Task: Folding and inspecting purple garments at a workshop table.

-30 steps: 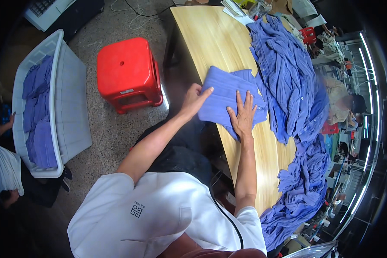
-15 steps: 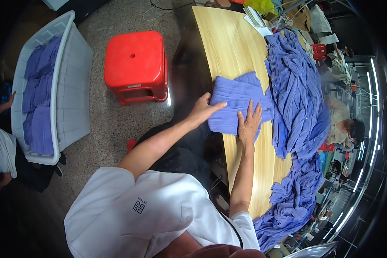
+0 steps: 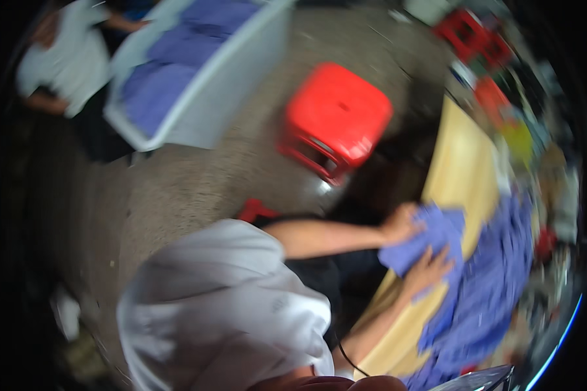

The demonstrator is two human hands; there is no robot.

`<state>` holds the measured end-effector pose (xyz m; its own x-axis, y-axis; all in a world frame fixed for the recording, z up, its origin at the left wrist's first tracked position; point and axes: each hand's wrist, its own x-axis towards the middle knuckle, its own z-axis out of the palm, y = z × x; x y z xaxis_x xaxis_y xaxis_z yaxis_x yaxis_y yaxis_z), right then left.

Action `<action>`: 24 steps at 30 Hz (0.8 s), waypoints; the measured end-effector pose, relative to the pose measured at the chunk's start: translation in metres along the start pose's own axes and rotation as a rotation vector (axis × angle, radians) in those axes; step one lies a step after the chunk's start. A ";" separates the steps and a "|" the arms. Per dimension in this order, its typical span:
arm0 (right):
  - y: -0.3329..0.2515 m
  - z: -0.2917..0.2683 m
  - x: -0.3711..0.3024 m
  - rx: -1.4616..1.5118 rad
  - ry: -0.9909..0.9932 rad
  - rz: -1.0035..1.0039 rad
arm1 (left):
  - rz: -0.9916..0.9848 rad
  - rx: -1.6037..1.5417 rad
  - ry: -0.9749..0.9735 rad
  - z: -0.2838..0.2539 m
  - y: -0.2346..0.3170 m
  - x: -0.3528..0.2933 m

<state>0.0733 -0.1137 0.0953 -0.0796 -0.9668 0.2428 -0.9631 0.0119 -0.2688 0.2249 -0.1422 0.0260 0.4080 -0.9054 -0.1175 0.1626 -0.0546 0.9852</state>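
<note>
Co-worker point(image 3: 78, 62): person in a white top, just beside a pale tub point(image 3: 225, 107).
Pale tub: long, deep, holding purple stacks point(image 3: 189, 39); well apart from the wearer's hands.
Red stool point(image 3: 339, 114): square seat, on the floor point(image 3: 189, 176).
Left hand point(image 3: 401, 223): touching the left edge of a purple piece point(image 3: 442, 225); blurred, so how tightly the fingers close cannot be told. Advised: a light hold, enough to stop the layers slipping.
Right hand point(image 3: 427, 275): fingers spread wide upon the cloth. Advised: flat, even pressure, smoothing away from the left hand without dragging.
Purple piece: under both hands, at the near edge of the worktop point(image 3: 463, 163), its left end seemingly overhanging. Advised: full support beneath, lest its own weight pull it askew.
Worktop: pale wood, curved by the lens.
Purple heap point(image 3: 492, 260): loose, rumpled, right of the piece; the border between them too blurred to place. Advised: a clear gap, so no stray cloth is caught.
</note>
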 end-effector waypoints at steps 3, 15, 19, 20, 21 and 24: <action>0.038 0.039 0.011 0.124 0.139 -0.054 | -0.162 0.072 -0.111 -0.002 0.006 0.009; 0.040 0.080 0.093 0.250 0.280 -0.177 | -0.201 -0.005 0.065 0.038 -0.022 0.083; 0.049 0.119 0.149 0.199 0.204 -0.326 | -0.297 0.055 0.068 0.014 -0.012 0.112; 0.070 0.116 0.152 0.143 0.228 -0.352 | -0.310 0.072 -0.051 0.007 0.011 0.100; 0.084 0.108 0.154 0.090 0.253 -0.386 | -0.319 0.086 -0.161 0.001 0.028 0.092; 0.030 0.077 0.142 -0.120 0.777 -0.591 | -0.309 -0.005 -0.127 -0.009 0.025 0.080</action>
<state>0.0527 -0.2699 0.0496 0.3178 -0.3889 0.8647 -0.9186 -0.3524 0.1791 0.2698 -0.2123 0.0402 0.2234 -0.8917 -0.3937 0.2652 -0.3331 0.9048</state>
